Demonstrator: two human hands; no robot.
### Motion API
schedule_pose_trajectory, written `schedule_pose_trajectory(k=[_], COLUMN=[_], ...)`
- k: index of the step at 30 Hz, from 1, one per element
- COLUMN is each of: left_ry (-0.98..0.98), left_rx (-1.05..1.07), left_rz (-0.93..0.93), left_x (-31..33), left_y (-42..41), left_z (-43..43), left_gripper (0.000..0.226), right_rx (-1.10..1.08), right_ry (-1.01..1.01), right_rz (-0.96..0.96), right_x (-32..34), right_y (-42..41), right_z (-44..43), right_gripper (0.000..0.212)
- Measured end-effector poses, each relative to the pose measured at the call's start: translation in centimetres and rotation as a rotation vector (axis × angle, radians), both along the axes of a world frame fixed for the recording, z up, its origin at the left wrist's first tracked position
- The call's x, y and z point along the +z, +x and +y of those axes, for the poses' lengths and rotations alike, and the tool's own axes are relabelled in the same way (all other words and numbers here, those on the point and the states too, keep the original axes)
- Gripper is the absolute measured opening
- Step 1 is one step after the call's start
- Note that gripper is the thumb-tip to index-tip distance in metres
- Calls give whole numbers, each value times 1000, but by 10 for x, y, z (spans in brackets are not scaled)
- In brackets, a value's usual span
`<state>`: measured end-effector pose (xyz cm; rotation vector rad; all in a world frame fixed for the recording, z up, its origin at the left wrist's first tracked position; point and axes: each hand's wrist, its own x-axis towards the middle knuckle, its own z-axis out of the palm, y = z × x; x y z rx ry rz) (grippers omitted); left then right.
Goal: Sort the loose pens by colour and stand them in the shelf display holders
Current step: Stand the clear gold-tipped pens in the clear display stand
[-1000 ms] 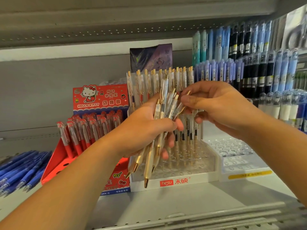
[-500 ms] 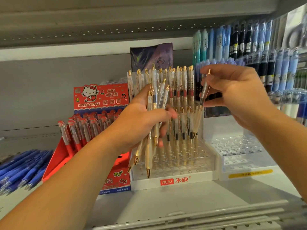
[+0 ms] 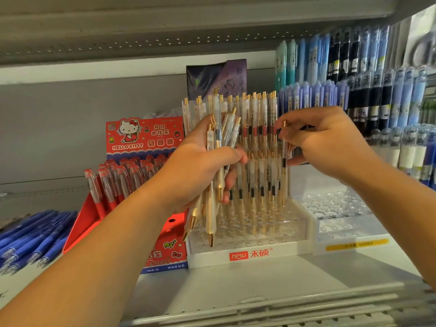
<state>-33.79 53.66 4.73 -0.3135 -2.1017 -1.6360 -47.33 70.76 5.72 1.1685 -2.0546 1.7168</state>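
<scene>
Task part done. The clear display holder [image 3: 283, 251] on the shelf [image 3: 236, 286] carried standing pens in its rear rows: red-banded ones at the back, black-banded ones in the rows in front. Its front rows of sockets were unfilled. The left hand [image 3: 200, 171] gripped a bundle of loose pens [image 3: 210, 215] in front of the holder's left side, with the fingers [image 3: 233, 154] curled tight round the barrels. These pens were yet to be sorted, so by my estimate a fair share of the work was left. Their long axes ran near vertical and fanned a little, gold tips down and slanting slightly left, clickers up. The right hand [image 3: 330, 142] pinched a single pen [image 3: 284, 171] between thumb and fingers [image 3: 304, 135] at its upper part. That pen hung upright at the right end of the black-banded rows, clicker up, tip down toward a socket. I could not tell whether the tip had entered the hole. Its dark band suggested the black group was the right place for it.
</scene>
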Motion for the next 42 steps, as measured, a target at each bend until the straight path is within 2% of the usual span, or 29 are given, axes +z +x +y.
schedule_pose_trajectory(k=[9,12,14,17,20,22,24,27,29,32,35,38,42], left_ry=[-7,22,27,35,40,37,26,19,8,20,82,134,131], left_rx=[33,53,40,29,13,18,28,36,35,24,110,166,220], left_rz=[-8,-27,-30,-46,-46,-52,-53,-44,-39,-30,-2,51,81], left_x=[1,0,-1,-2,-2,-2,-3,-3,-3,-3,0,4,7], left_y=[0,-1,-1,-1,-1,0,1,0,-1,0,0,1,4], left_z=[-2,-3,-3,-4,-4,-3,-3,-4,-4,-3,-3,-5,-8], left_gripper=[46,73,84,93,91,95,98,88,73,48,54,48,31], right_rx=[6,-38,-35,-66,-200,-261,-256,11,173,259,344,369,429], right_ry=[417,564,605,647,683,629,422,111,75,123,91,13,-200], right_rz=[59,100,109,158,248,302,321,149,23,-114,-268,-279,-294], right_x=[5,8,8,8,9,8,8,12,14,16,20,22,16], right_y=[-6,-9,-10,-10,-8,-4,4,22,33,42,45,45,44], right_z=[10,15,16,17,18,15,9,-6,-15,-28,-39,-45,-51], right_gripper=[14,19,16,14,19,22,25,24,16,9,11,11,12])
